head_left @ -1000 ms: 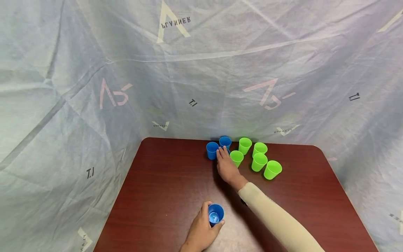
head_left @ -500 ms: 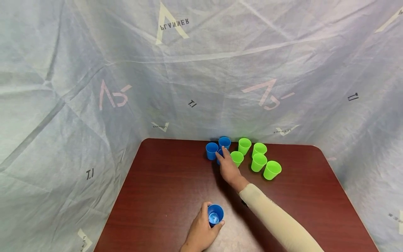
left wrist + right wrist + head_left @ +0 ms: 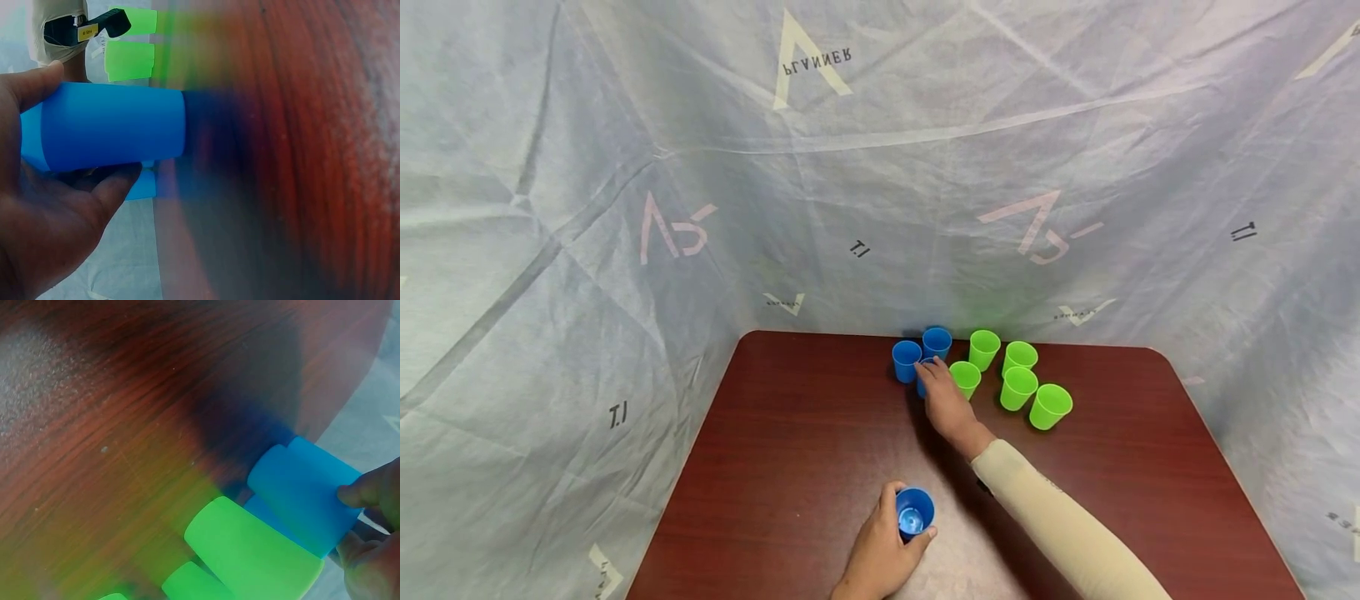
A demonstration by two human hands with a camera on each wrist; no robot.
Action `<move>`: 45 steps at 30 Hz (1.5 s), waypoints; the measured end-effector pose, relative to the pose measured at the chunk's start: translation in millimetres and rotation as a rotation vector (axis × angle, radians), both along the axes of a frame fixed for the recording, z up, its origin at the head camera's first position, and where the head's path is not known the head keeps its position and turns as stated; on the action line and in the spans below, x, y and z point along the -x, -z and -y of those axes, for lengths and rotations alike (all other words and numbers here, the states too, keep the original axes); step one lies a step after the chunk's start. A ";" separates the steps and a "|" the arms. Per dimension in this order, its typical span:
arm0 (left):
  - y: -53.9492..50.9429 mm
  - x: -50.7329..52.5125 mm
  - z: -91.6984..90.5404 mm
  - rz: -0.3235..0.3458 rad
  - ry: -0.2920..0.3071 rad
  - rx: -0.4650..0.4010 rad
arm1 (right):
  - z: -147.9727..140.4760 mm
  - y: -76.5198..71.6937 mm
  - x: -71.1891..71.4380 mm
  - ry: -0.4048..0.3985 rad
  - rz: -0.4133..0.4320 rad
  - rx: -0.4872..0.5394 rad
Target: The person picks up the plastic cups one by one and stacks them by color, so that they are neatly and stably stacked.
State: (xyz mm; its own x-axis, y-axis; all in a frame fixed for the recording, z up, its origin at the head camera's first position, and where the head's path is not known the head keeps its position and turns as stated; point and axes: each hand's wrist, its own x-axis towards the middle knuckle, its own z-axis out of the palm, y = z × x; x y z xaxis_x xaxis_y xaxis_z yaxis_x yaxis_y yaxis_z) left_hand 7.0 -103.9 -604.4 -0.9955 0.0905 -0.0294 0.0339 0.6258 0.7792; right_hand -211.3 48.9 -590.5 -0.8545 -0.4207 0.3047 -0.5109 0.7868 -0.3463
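Head view: at 7 o'clock on the counter (image 3: pixel 775 467), the left hand (image 3: pixel 878 546) curls around one blue cup (image 3: pixel 915 507). Three more blue cups (image 3: pixel 906 365) stand at 12 o'clock from it; the right hand (image 3: pixel 949 408) pinches the closest blue cup (image 3: pixel 297 500). Five green cups (image 3: pixel 1018 390) stand toward 1 o'clock.

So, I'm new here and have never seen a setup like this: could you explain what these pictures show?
There is no robot here, just a person's two bare hands. The wide picture comes from a camera worn on the head, looking forward and down; the two closer ones come from cameras on each wrist.

Toward the far edge of the reddish-brown table are five green cups and, to their left, three blue cups. Nearer the person, the left hand holds a fourth blue cup. The right hand grips the nearest of the three blue ones by its rim. Pale sheeting hangs behind the table.
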 end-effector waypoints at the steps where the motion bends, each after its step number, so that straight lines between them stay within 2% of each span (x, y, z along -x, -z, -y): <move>1: 0.4 0.1 -0.2 -0.004 -0.001 0.001 | -0.2 0.4 0.0 -0.005 -0.015 0.000; 4: 0.9 0.3 -0.5 -0.009 0.001 0.000 | -0.8 2.2 -0.6 -0.012 -0.043 -0.010; 11: -0.5 -0.1 -1.6 0.024 -0.013 -0.011 | -2.6 2.8 -5.2 -0.021 -0.041 -0.020; 14: -0.3 -0.1 -1.2 0.016 -0.008 -0.004 | -3.4 2.7 -6.9 -0.027 -0.062 -0.025; 20: -1.0 -0.5 -2.5 0.045 -0.029 -0.021 | -5.0 6.9 -9.4 -0.060 -0.122 -0.031; 27: -2.6 0.7 -2.7 0.062 -0.033 -0.032 | -6.1 6.2 -12.0 -0.104 -0.126 -0.011; 30: -2.0 0.6 -1.9 0.047 -0.024 -0.029 | -7.5 3.1 -14.5 -0.107 -0.112 -0.001; 37: 5.0 -0.5 -0.7 -0.041 -0.022 0.001 | -14.7 -6.0 -24.0 -0.121 -0.096 0.050; 40: 6.2 -0.4 -1.0 -0.039 -0.021 0.003 | -18.0 -8.6 -27.3 -0.134 -0.111 0.064; 45: 5.2 1.1 -1.6 -0.035 -0.018 0.018 | -20.6 -13.2 -31.1 -0.171 -0.193 0.100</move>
